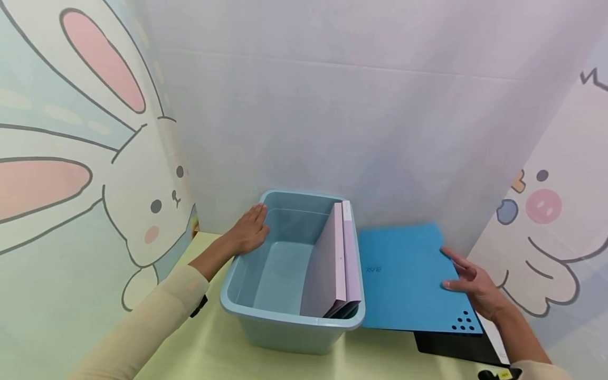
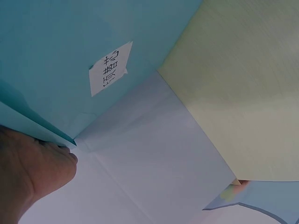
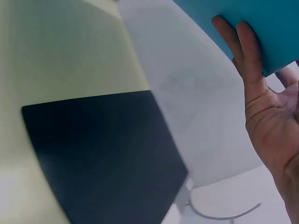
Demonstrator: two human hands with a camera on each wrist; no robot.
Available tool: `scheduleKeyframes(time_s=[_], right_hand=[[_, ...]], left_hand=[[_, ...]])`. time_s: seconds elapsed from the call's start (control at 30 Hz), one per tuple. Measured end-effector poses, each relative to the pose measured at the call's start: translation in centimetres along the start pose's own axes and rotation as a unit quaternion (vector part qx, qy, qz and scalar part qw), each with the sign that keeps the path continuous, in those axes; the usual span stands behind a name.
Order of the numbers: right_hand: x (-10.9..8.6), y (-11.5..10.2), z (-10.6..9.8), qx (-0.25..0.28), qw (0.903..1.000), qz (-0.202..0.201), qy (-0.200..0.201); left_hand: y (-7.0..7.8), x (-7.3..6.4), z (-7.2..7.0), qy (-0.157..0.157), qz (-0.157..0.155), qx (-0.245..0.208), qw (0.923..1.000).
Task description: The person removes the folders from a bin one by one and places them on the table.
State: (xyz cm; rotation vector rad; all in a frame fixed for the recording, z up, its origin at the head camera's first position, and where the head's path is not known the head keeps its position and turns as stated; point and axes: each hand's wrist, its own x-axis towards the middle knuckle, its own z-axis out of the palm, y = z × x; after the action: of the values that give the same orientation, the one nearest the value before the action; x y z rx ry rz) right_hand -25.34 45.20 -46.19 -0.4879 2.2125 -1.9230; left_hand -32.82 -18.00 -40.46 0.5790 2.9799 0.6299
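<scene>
My left hand (image 1: 249,229) rests on the left rim of a light blue plastic bin (image 1: 292,317), fingers stretched along the rim. Two binders, one pink (image 1: 325,264) and one lilac (image 1: 350,253), stand upright against the bin's right wall. To the right of the bin, my right hand (image 1: 480,287) pinches the right edge of a blue file folder (image 1: 404,279), thumb on its upper face. The right wrist view shows other fingers (image 3: 250,51) spread on the folder's opposite face. The folder is held tilted, with small dark dots in its near corner.
Below the blue folder, a flat black sheet-like thing (image 3: 107,154) lies on the pale yellow-green table (image 1: 204,338). White paper and a small black item with a yellow label sit near the right forearm. A paper label (image 2: 110,69) is stuck on the bin's outside. Cartoon-printed curtains surround the table.
</scene>
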Motion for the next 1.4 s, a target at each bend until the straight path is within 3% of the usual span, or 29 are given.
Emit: scheduleKeyframes(time_s=[0.63,0.7,0.8,0.97,1.13,1.4], right_hand=[[-0.4,6.3,1.7,0.015,0.991,0.127,0.038],[-0.4,6.6,1.6,0.006,0.9897,0.138,0.038],[-0.3,6.8,1.5,-0.047,0.986,0.156,0.033],[0.2,6.7,1.2,-0.158,0.9671,0.197,0.032],[0.6,6.6,1.2,-0.224,0.9464,0.231,0.028],[0.3,8.0,1.6,-0.345,0.9132,0.211,0.052]], left_hand=[[-0.1,0.0,-0.1,-0.008,-0.004,0.001,1.0],[-0.1,0.0,-0.1,-0.008,-0.004,0.0,1.0],[-0.1,0.0,-0.1,-0.006,-0.005,-0.001,1.0],[0.0,0.2,0.0,-0.005,-0.005,0.003,1.0],[0.0,0.3,0.0,-0.004,-0.004,0.004,1.0],[-0.1,0.3,0.2,-0.003,-0.007,0.002,1.0]])
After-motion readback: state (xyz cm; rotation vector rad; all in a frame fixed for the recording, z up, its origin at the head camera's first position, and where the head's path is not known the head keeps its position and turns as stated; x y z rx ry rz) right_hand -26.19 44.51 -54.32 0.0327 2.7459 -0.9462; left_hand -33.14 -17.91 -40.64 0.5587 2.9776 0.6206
